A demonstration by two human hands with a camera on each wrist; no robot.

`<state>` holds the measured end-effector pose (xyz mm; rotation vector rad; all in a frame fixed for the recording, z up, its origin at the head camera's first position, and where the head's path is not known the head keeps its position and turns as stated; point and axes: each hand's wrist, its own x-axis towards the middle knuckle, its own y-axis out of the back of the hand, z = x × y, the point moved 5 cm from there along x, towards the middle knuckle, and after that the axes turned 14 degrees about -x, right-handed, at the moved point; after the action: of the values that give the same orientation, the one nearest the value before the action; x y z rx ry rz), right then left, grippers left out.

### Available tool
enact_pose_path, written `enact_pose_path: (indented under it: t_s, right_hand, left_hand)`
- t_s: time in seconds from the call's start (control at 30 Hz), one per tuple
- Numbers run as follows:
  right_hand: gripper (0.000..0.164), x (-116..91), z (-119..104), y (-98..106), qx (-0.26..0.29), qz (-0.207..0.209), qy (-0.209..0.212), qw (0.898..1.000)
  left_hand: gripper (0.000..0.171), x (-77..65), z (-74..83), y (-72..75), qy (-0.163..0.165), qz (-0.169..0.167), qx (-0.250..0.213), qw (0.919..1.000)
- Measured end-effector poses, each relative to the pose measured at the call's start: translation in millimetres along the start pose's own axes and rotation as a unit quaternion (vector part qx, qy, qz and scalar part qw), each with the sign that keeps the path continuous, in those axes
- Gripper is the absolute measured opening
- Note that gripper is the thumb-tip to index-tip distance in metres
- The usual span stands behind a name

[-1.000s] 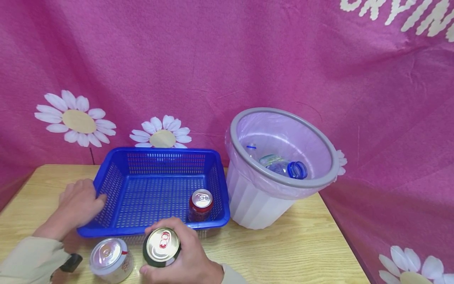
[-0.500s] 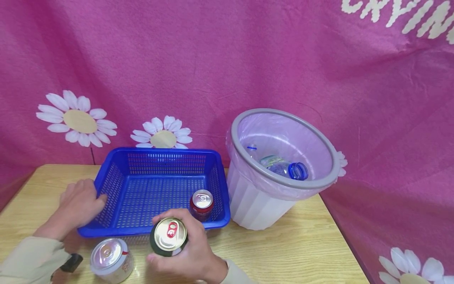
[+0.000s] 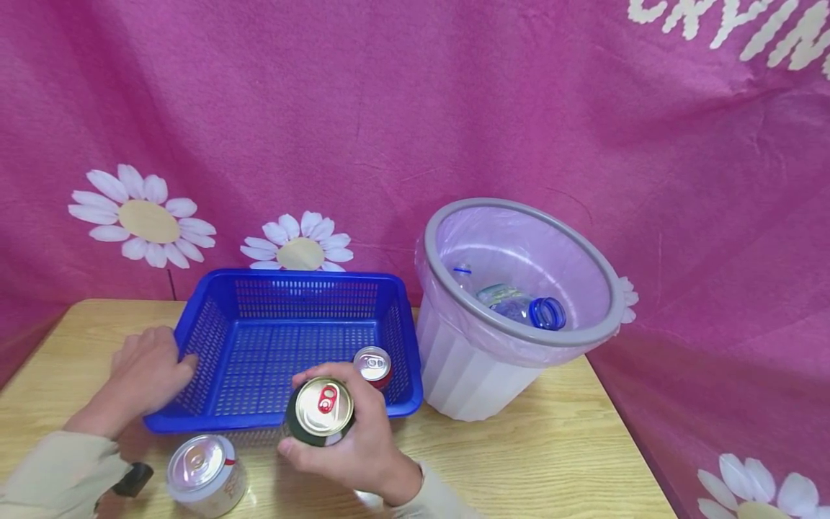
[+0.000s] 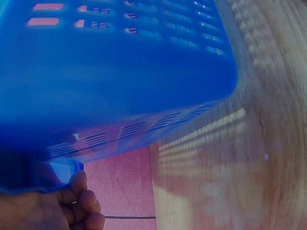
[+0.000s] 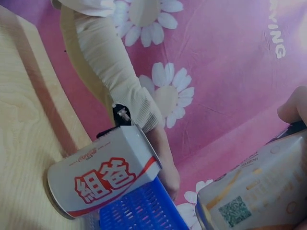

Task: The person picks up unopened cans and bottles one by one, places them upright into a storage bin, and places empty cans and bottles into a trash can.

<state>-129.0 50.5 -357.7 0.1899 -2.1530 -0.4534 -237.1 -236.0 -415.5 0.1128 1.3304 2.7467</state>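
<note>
My left hand (image 3: 152, 371) grips the left rim of a blue perforated plastic basket (image 3: 285, 422); its curled fingers (image 4: 79, 184) show at the rim in the left wrist view. With my right hand (image 3: 366, 440) I hold a drink can (image 3: 324, 407) that has a gold lid, a red tab and a dark upper side. It is upright over the basket's front edge, and a printed code shows on its side in the right wrist view. Inside the basket's right front corner stands a red can (image 3: 372, 365), partly hidden by my right hand. A white can (image 3: 207, 479) stands in front of the basket.
Right of the basket stands a white bin (image 3: 454, 371) with a grey rim and a pinkish liner. Clear plastic bottles (image 3: 512, 306) lie in it. A pink flowered cloth (image 3: 389, 130) hangs behind the wooden table (image 3: 519, 454).
My right hand has moved the gold-lidded can forward and to the right, toward the red can. My left hand has stayed at the basket rim.
</note>
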Motion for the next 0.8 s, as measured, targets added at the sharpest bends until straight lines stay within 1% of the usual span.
enact_pose_path:
  t_s: [0.23, 0.43, 0.63, 0.8]
  right_hand:
    - [0.073, 4, 5, 2, -0.016, 0.004, -0.015, 1.000]
    - [0.072, 8, 7, 4, -0.012, 0.016, -0.019, 1.000]
    - [0.069, 12, 9, 7, -0.052, 0.033, -0.023, 0.998]
    - [0.067, 13, 14, 8, -0.066, 0.039, -0.043, 0.996]
  left_hand:
    - [0.042, -0.7, 0.2, -1.1, 0.001, -0.002, -0.002, 1.0000]
    - [0.043, -0.7, 0.4, -1.8, 0.004, -0.006, -0.005, 1.0000]
    - [0.039, -0.3, 0.9, -1.5, -0.003, 0.000, -0.003, 1.0000]
    - [0.040, -0.8, -0.7, -1.7, 0.000, -0.002, -0.002, 1.0000]
